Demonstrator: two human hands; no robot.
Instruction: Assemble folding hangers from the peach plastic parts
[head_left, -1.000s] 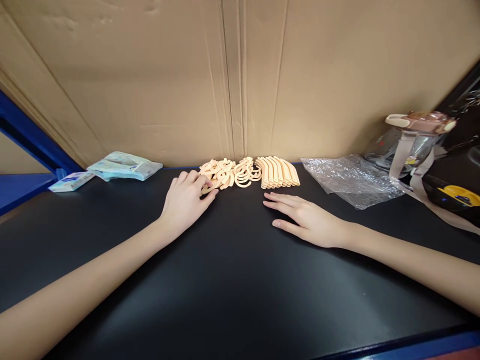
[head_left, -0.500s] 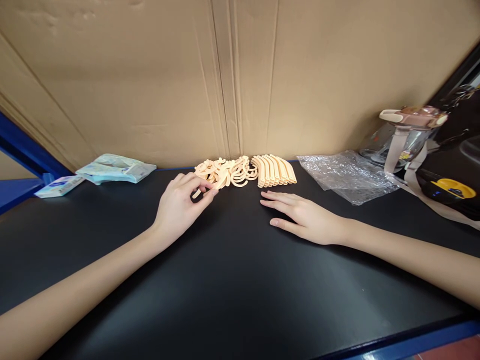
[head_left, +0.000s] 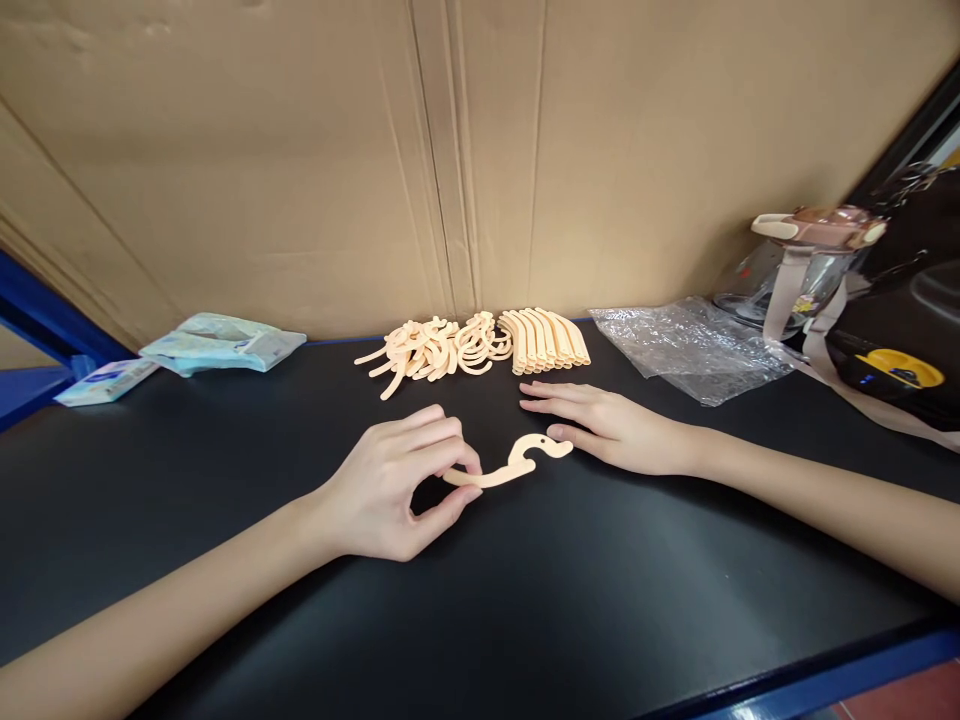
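Note:
My left hand [head_left: 405, 480] pinches the long tail of a flat beige hook-shaped piece [head_left: 501, 476] between thumb and fingers. The piece has a small dark hole, and its curled end points right, against or just beside the thumb of my right hand [head_left: 600, 425]. That hand lies on the black table with its fingers stretched out. Behind the left hand is a loose pile of similar beige curved pieces [head_left: 431, 345]. To the right of this pile, several beige curved bars [head_left: 547, 340] lie side by side in a neat row, just beyond my right fingertips.
A cardboard wall [head_left: 300, 160] stands behind the black table [head_left: 480, 620]. Soft blue-and-white packets [head_left: 225, 343] lie at the left. On the right are a clear plastic bag [head_left: 690, 345], a strapped drinking bottle [head_left: 814, 260] and a dark object with a yellow part [head_left: 900, 368].
My left hand has drawn the beige hook-shaped piece out of the pile and brought it nearer and to the right. My right hand has stayed almost in place.

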